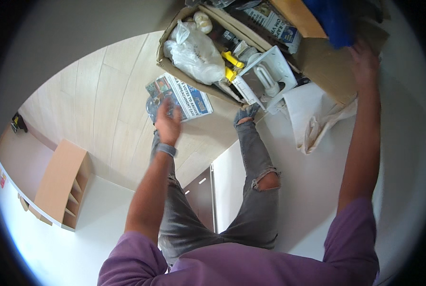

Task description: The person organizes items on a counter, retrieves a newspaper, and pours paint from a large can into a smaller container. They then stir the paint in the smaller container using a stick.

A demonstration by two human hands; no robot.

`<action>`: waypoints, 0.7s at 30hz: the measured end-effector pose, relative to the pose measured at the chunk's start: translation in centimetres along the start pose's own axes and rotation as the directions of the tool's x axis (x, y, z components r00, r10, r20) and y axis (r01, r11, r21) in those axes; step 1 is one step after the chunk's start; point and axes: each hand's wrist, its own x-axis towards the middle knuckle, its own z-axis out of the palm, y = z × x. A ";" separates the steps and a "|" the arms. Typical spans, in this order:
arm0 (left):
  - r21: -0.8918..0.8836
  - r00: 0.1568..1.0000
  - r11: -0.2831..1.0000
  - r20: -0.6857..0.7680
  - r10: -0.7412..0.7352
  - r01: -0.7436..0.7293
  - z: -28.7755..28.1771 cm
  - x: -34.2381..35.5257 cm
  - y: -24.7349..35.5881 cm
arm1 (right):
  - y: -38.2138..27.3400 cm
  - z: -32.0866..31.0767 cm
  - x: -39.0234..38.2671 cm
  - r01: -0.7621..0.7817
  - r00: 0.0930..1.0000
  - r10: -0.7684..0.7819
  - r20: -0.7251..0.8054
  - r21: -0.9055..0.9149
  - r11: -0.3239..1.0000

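Note:
My left hand point(169, 125), a little blurred, hangs with its fingers apart over a folded newspaper point(194, 101) on the floor. Nothing shows in its grasp. At the upper right, my right hand point(364, 66) is closed at the lower edge of a blurred blue, cloth-like thing point(332, 21); its fingertips are partly hidden. Beside that hand is the brown cardboard flap point(325, 59) of a box. Left of it, an open cardboard box point(184, 71) holds a white plastic bag point(194, 52), yellow-handled items point(231, 66) and a white fixture with a bulb point(269, 81).
A white cloth bag point(308, 112) lies by the box's right side. More newspaper point(275, 24) and an orange-brown board point(301, 16) sit in the box section behind. A wooden shelf unit point(62, 183) stands at the left. My foot point(246, 113) is close to the box.

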 end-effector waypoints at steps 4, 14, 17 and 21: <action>0.503 0.910 0.778 -0.043 -0.412 0.376 -4.1 4.8 -18.4 | -3.3 -0.6 -14.7 0.221 0.974 -0.226 0.010 -0.258 0.940; 0.341 0.873 0.853 0.148 -0.465 0.396 3.4 15.1 -21.4 | 5.7 6.0 -46.2 -0.041 0.608 0.132 0.783 -0.134 0.990; 0.122 0.832 0.850 0.178 -0.526 0.512 0.4 9.9 -21.3 | 4.4 9.1 -44.1 -0.197 0.597 0.227 0.769 -0.134 0.971; -0.397 0.771 0.665 0.407 -0.490 0.632 -6.4 -0.1 -9.3 | -3.7 8.1 -34.6 -0.777 0.522 -0.184 0.833 0.553 0.300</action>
